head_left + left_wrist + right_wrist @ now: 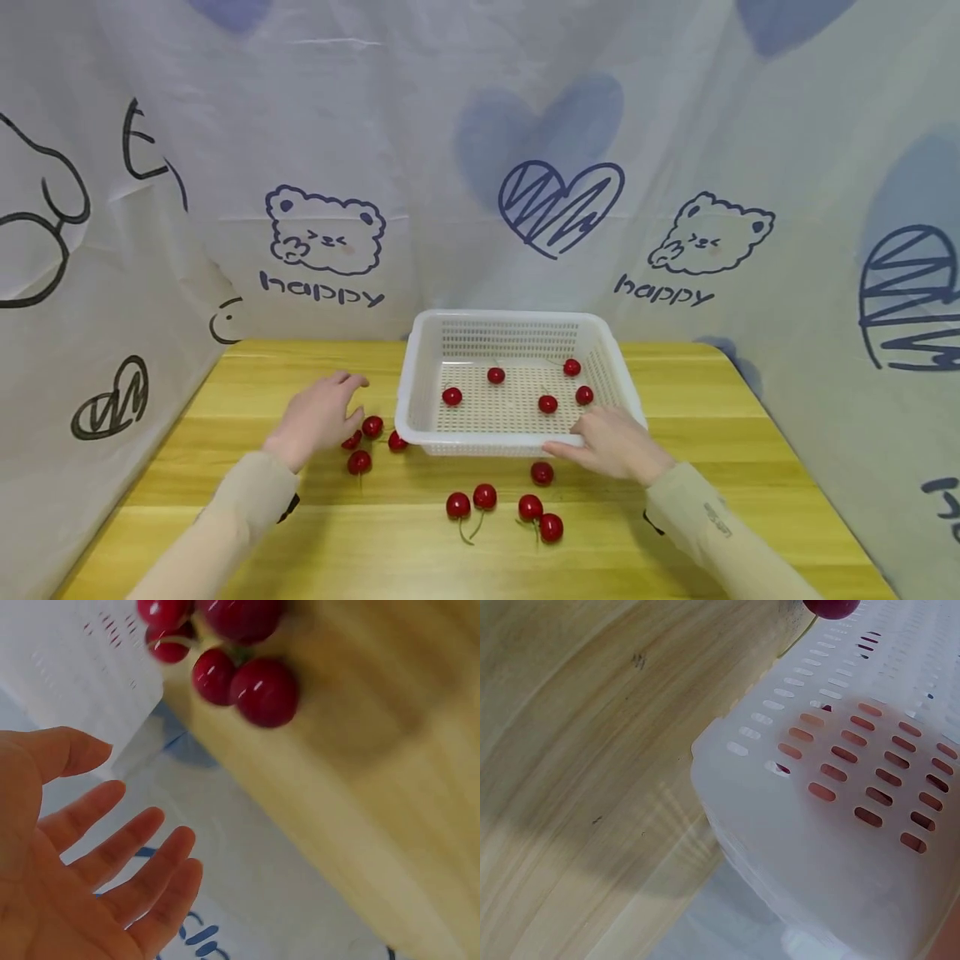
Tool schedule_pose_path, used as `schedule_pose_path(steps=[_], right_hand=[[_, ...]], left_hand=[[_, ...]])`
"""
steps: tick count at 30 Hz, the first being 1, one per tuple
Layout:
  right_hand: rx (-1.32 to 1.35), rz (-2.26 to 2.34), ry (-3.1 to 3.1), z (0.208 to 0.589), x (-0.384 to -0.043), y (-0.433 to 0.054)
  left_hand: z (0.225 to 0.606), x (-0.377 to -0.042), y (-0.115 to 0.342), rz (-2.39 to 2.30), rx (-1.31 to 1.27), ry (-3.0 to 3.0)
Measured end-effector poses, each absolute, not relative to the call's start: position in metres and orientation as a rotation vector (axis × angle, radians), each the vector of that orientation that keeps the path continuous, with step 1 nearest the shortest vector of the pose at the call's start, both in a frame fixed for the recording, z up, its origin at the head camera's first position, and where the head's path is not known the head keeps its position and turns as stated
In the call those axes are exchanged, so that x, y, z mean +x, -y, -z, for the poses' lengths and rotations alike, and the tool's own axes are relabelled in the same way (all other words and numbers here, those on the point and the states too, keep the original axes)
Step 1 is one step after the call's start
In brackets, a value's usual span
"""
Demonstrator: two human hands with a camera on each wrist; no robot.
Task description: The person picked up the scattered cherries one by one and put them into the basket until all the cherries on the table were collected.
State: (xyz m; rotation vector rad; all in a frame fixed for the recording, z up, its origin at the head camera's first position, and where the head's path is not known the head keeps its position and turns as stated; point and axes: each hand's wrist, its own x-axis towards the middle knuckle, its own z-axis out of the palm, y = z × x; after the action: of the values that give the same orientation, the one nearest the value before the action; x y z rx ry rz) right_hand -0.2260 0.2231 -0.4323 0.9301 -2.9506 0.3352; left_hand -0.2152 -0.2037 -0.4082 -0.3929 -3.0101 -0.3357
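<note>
A white perforated plastic basket (480,439) stands at the back middle of the table with several red cherries (547,404) inside. My right hand (618,442) grips its front rim near the right corner, thumb outside. In the right wrist view the fingers show through the slots of the basket wall (780,832). Left of the basket, my left hand (318,417) hovers by a cluster of loose cherries (359,462). Its palm (52,907) holds nothing, and the fingers are spread and relaxed in the left wrist view.
More stemmed cherries lie in front of the basket: a pair (471,502) at the middle, another pair (540,517) to the right, and a single cherry (542,473) by the front wall. A printed cloth (450,250) hangs behind and beside the wooden table (697,392).
</note>
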Motion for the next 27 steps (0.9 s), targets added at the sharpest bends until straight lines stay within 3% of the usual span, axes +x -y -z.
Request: schedule_pose_path(steps=[27], right_hand=[[0.941,-0.350,2.933,0.435,-0.224,-0.218]], left_hand=[[0.425,-0.176,0.194,0.486,-0.469,3.205]])
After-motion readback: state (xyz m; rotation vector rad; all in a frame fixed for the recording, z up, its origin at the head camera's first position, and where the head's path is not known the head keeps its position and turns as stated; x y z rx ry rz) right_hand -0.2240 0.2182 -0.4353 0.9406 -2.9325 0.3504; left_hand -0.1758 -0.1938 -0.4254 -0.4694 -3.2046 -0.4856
